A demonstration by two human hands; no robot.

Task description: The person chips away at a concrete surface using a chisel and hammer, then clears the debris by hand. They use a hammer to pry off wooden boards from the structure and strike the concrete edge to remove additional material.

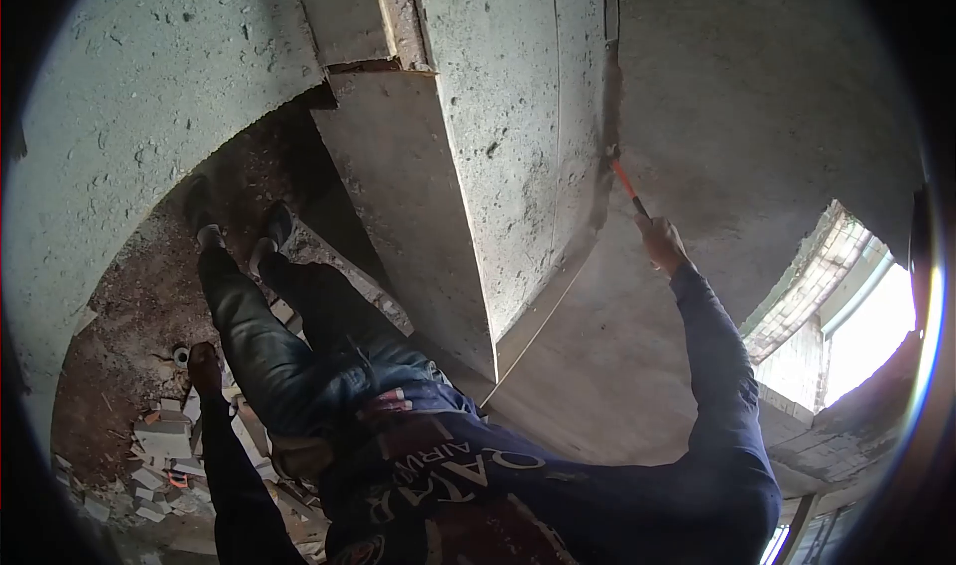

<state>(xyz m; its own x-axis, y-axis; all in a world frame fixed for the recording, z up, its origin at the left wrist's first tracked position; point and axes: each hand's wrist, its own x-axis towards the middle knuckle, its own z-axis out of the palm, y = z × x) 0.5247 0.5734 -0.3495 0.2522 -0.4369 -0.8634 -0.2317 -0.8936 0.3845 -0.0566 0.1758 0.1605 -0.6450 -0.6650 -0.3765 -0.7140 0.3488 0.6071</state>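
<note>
Neither of my hands shows in the head view, and the picture is turned upside down. Another person (418,446) in a dark blue printed shirt and dark trousers fills the lower middle. That person's raised hand (662,241) grips a red-handled tool (627,189), whose tip touches a vertical joint (609,117) between concrete wall faces. Their other hand (204,366) hangs free beside the leg and holds nothing that I can see.
A concrete column (498,147) and rough concrete walls take up most of the view. Broken bricks and rubble (159,451) lie on the dirt floor (129,306) near the person's feet (239,231). A bright opening (866,326) to daylight sits at the right.
</note>
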